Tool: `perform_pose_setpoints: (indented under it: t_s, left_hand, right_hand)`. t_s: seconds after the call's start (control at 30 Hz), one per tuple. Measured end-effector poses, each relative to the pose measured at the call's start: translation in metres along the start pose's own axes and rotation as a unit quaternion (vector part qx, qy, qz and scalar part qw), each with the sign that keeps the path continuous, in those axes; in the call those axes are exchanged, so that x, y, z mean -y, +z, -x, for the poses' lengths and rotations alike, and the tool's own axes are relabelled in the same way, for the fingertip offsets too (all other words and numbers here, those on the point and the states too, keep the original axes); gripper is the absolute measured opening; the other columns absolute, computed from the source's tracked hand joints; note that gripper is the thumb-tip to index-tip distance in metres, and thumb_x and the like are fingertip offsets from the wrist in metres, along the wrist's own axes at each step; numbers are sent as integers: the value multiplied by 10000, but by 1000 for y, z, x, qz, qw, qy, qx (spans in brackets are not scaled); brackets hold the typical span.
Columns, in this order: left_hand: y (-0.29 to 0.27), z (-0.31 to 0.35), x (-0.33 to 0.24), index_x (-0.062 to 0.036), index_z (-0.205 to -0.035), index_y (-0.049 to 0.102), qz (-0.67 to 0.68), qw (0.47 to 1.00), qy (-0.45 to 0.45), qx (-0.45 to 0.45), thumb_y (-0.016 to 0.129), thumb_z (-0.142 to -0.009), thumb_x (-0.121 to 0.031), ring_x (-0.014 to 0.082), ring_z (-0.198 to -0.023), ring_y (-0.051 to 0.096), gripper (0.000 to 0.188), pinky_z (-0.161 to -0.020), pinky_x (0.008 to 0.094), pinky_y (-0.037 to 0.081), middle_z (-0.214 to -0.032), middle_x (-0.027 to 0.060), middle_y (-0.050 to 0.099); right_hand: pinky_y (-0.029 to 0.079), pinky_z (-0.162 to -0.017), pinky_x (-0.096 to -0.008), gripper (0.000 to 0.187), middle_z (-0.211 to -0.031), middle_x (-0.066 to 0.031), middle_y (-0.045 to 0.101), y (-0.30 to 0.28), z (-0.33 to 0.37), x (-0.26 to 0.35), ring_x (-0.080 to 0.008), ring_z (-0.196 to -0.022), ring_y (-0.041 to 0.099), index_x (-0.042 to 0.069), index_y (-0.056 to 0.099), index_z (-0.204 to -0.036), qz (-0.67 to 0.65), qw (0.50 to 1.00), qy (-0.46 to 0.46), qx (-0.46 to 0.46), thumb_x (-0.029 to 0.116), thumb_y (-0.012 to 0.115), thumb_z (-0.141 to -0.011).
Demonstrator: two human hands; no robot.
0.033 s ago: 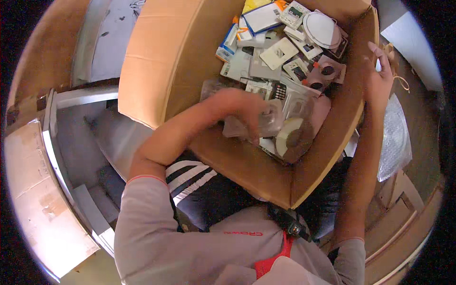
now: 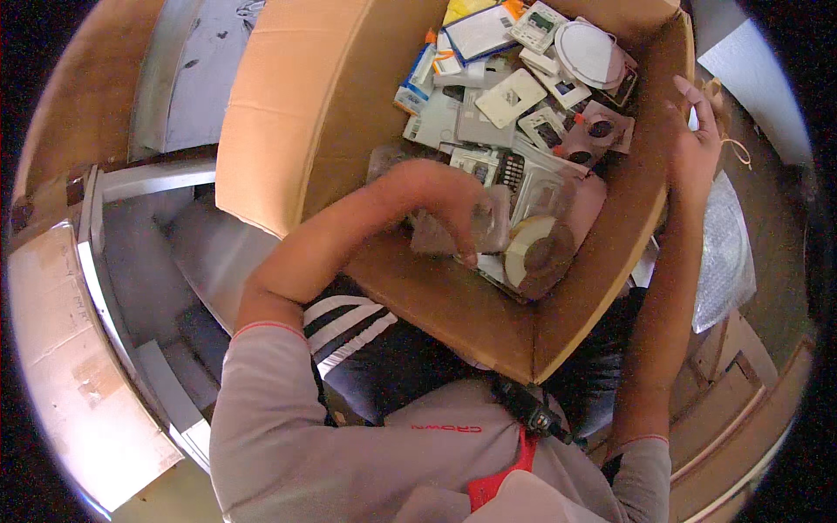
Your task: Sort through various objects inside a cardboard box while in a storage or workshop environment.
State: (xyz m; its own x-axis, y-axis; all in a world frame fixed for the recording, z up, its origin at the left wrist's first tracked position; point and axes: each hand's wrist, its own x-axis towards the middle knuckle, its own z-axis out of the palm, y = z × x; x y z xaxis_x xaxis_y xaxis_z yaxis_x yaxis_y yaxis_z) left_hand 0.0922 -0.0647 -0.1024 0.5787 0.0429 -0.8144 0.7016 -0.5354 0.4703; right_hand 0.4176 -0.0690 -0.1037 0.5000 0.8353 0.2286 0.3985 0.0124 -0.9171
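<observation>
A large open cardboard box (image 2: 462,318) tilts in front of me. My left hand (image 2: 449,196) reaches into it, fingers bent down around a clear plastic package (image 2: 497,218). Some of its fingertips are hidden behind the hand. Beside the package lies a ring-shaped cream roll (image 2: 527,253) in clear wrapping. At the box's right wall, my right hand (image 2: 693,144) grips the edge, partly outside it. Farther inside are a white cover plate (image 2: 512,98), a round white disc (image 2: 591,54), a dark keypad (image 2: 512,172) and a blue-edged white package (image 2: 479,33).
A flattened cardboard piece (image 2: 78,366) lies at the far left, beside a grey metal frame (image 2: 157,177). Bubble wrap (image 2: 725,253) hangs on the right, above wooden panels (image 2: 732,383). A box flap (image 2: 279,105) leans outward. A thin pale loop (image 2: 741,155) sits near my right hand.
Within the box, my left hand and the clear package have shifted very slightly. My right hand stays at the box wall.
</observation>
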Motion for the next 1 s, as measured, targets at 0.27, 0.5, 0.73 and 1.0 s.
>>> perform_pose_setpoints:
  t_s: [0.27, 0.5, 0.73, 1.0]
  left_hand:
    - [-62, -11, 65, -19, -926, 655, 30, 894, -164, -415, 687, -715, -463, 310, -852, 645, 493, -758, 417, 498, -892, 185, 657]
    - [-100, -61, 137, -24, -1413, 238, 62, 772, -356, -523, 761, -605, -576, 391, -1213, 452, 1110, -982, 431, 415, -1310, 257, 457]
    - [-93, -86, 115, -53, -1108, 611, 191, 734, -221, -613, 744, -670, -422, 339, -921, 636, 588, -831, 425, 496, -1022, 177, 649]
    - [-62, -122, 3, -12, -912, 643, 62, 845, -6, -531, 618, -762, -251, 397, -765, 639, 283, -713, 490, 516, -815, 223, 643]
  right_hand:
    - [500, -723, -267, 296, -1087, -83, 625, 2, 4, 12, -156, -863, 606, 97, 643, -1108, 18, 1000, -6, -7, 78, 644, -812]
    - [474, -826, -286, 300, -1112, -97, 617, 5, 4, 15, -188, -964, 594, 97, 642, -1110, -4, 1000, 22, -8, 77, 655, -811]
    - [453, -868, -293, 297, -1127, -102, 614, 4, 4, 17, -198, -1006, 579, 82, 637, -1103, 45, 998, -35, -12, 61, 655, -807]
    - [455, -863, -298, 273, -1106, -93, 625, 1, 4, 10, -195, -993, 581, 56, 634, -1082, -23, 999, -27, -17, 34, 640, -810]
